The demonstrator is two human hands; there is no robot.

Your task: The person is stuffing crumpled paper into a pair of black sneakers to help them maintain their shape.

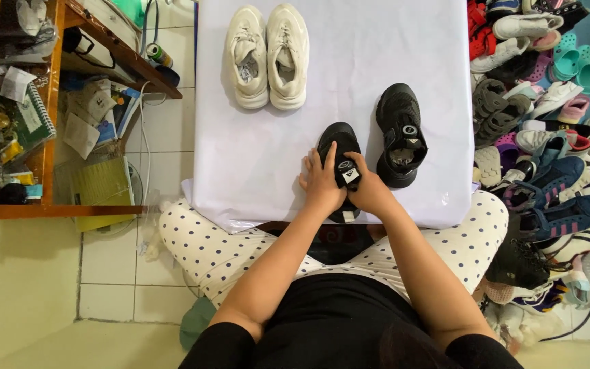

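Observation:
A black sneaker (pixel 339 141) lies on a white sheet (pixel 254 157) near its front edge, toe pointing away from me. My left hand (pixel 320 182) grips its left side and my right hand (pixel 370 189) grips its right side around the tongue. A second black sneaker (pixel 400 133) sits just to the right, untouched. A pair of white sneakers (pixel 268 55) stands side by side at the far end of the sheet.
A big pile of mixed shoes and sandals (pixel 548 123) covers the floor to the right. A wooden shelf (pixel 42 102) crowded with papers, notebooks and small items stands on the left. My knees in dotted trousers (pixel 199 239) rest under the sheet's front edge.

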